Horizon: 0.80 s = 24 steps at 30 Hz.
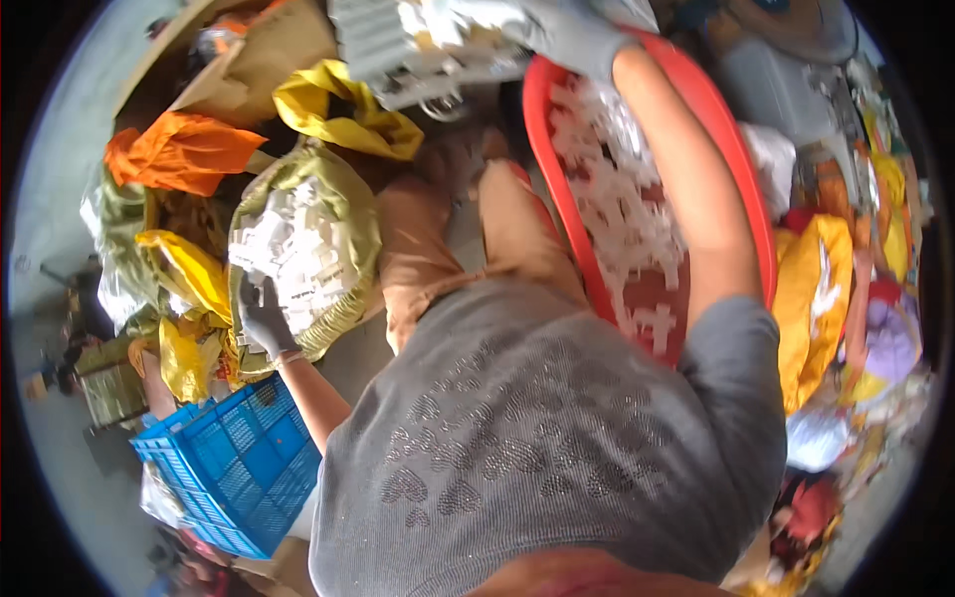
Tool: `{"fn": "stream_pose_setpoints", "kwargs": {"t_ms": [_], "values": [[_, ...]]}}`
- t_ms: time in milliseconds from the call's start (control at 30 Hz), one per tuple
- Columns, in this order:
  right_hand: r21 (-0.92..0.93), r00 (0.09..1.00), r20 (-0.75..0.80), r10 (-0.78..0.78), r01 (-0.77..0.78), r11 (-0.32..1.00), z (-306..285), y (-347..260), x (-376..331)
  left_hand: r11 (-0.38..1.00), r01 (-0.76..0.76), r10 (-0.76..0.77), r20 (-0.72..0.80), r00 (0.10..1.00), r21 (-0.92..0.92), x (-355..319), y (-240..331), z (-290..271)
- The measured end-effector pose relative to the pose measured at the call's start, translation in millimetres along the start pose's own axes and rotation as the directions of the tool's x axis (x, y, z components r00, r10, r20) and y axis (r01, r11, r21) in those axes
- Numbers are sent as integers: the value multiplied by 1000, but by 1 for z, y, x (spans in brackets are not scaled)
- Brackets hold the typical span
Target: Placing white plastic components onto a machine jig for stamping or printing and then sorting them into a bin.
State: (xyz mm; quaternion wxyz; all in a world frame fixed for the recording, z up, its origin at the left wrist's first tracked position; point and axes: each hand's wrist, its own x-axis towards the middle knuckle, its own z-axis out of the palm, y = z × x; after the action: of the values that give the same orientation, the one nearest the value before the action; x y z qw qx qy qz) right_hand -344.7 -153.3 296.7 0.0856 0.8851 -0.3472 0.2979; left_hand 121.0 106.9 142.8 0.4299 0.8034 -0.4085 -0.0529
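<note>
My left hand [265, 320], in a grey glove, is at the near left rim of an olive-green woven sack [343, 214]. Its darkened fingers are stretched out and apart beside a heap of small white plastic pieces [298, 249] in the sack. My right hand [577, 42], also gloved in grey, reaches past the far end of a red oval tub [753, 214] to a grey ribbed metal surface [383, 50]. Whitish pieces lie near its fingers, which are blurred and partly cut off by the frame's upper edge. More white pieces [622, 209] lie scattered inside the tub.
A blue plastic crate [229, 468] stands at the near left. Yellow cloth [348, 104], an orange bag [184, 151] and a cardboard box [259, 75] surround the sack's far side. To the tub's right are a yellow-orange sack [816, 308] and other bags.
</note>
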Motion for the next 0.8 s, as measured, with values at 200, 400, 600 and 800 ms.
{"fn": "stream_pose_setpoints", "kwargs": {"t_ms": [200,400,600,800], "values": [[427,823,297,484,-568,703,49,77,-204,931,-152,145,45,988,332,6,-7,8],[-279,155,488,859,-904,322,116,37,-340,987,-82,55,189,980,139,-1,26,33],[-515,-156,289,945,-857,17,163,13,-340,942,-334,299,376,877,30,-16,63,65],[-227,-385,260,886,-916,-332,191,25,-388,950,-311,280,425,861,3,-21,80,68]]}}
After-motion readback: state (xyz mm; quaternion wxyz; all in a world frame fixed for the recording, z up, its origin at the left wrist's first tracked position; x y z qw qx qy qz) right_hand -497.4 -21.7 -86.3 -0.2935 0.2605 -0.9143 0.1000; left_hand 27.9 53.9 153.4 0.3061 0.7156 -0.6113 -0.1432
